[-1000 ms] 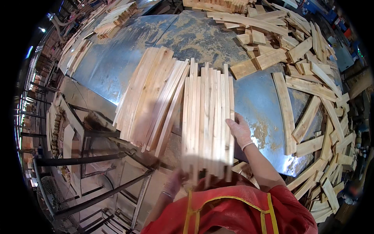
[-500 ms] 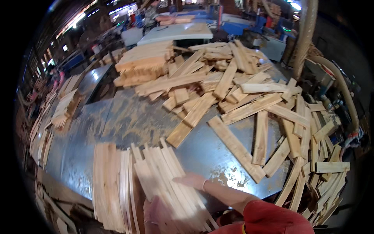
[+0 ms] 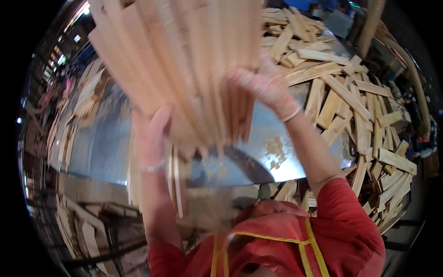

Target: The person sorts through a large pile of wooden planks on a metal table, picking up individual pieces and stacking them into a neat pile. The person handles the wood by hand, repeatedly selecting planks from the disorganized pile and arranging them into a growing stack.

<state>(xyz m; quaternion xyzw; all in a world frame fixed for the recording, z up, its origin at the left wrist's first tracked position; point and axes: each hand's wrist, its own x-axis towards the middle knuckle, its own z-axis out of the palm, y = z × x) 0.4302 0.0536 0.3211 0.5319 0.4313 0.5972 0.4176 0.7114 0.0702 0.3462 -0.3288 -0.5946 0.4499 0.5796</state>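
Head view: I note both hands, left hand (image 3: 152, 138) and right hand (image 3: 265, 85), now clasp the bundle of wooden slats (image 3: 184, 64), raised off the metal worktop (image 3: 106, 138) where it lay a second ago.

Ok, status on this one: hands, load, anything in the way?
Both hands, left and right, grip the slat bundle, lifted off the metal table. Loose boards piled right.

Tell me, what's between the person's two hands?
The bundle of wooden slats, gripped by the left hand and the right hand, seen in the head view.
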